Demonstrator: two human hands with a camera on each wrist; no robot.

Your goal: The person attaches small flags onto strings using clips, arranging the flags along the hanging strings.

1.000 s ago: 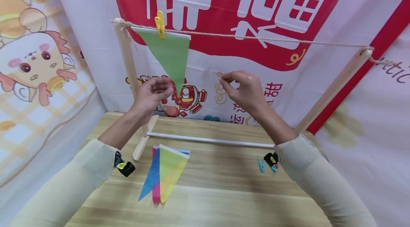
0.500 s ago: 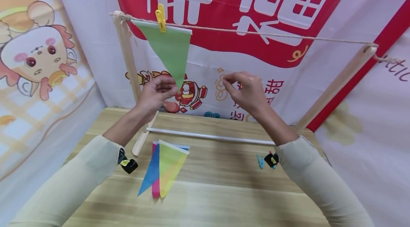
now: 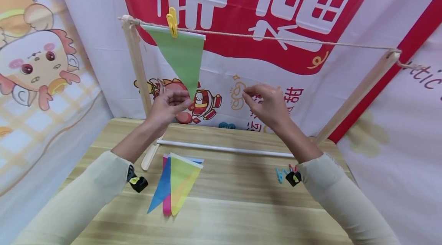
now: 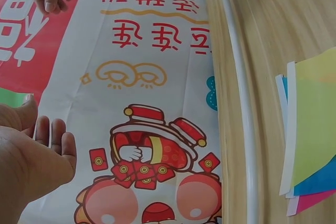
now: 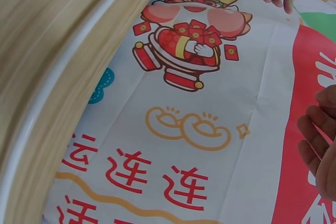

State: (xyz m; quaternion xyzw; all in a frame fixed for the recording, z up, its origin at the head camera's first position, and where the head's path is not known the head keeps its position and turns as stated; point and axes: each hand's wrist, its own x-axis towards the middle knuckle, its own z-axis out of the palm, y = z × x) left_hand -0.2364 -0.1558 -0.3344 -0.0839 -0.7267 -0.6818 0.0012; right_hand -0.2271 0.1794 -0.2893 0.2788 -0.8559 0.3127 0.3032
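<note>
A green pennant (image 3: 184,55) hangs from the twine (image 3: 276,39), held near its top edge by a yellow clothespin (image 3: 172,23). Beside its lower tip is my left hand (image 3: 168,108), thumb and fingers loosely bent; whether they touch the cloth I cannot tell. My right hand (image 3: 267,105) is raised to the right of the pennant, below the twine, its thumb and forefinger bent towards each other with nothing seen between them. In the left wrist view the left hand (image 4: 34,161) has its thumb and fingers apart. Curled fingers of the right hand (image 5: 317,140) show in the right wrist view.
Wooden posts (image 3: 136,64) at both sides carry the twine, joined low down by a white rod (image 3: 221,148). Blue, pink and yellow pennants (image 3: 183,183) lie overlapping on the table (image 3: 238,214). Blue and red clothespins (image 3: 280,175) lie near the right wrist. A printed cloth (image 3: 221,72) hangs behind.
The head view shifts slightly up, then back down. My right hand sits slightly lower and farther right than before; my left hand stays by the pennant's tip. The hung pennant and clothespin look unchanged.
</note>
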